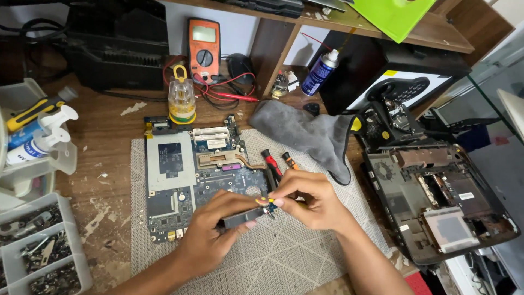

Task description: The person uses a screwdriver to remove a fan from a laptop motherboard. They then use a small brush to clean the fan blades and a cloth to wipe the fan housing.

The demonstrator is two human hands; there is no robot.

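My left hand (215, 229) grips a small dark grey flat part (240, 217), held just above a woven grey mat (305, 257). My right hand (311, 199) pinches a bunch of thin coloured wires (265, 201) at the part's right end, fingertips touching the left hand. Both hands hover at the lower right corner of a blue laptop motherboard (191, 180) lying on the mat. Two screwdrivers with red and orange handles (275, 164) lie just behind my right hand.
An opened black laptop base (436, 202) sits at the right. A grey cloth (305, 134), a spray can (319, 74), an orange multimeter (203, 46) and a bit holder (182, 101) stand behind. Compartment tray of screws (38, 246) and white bottles (41, 134) are at the left.
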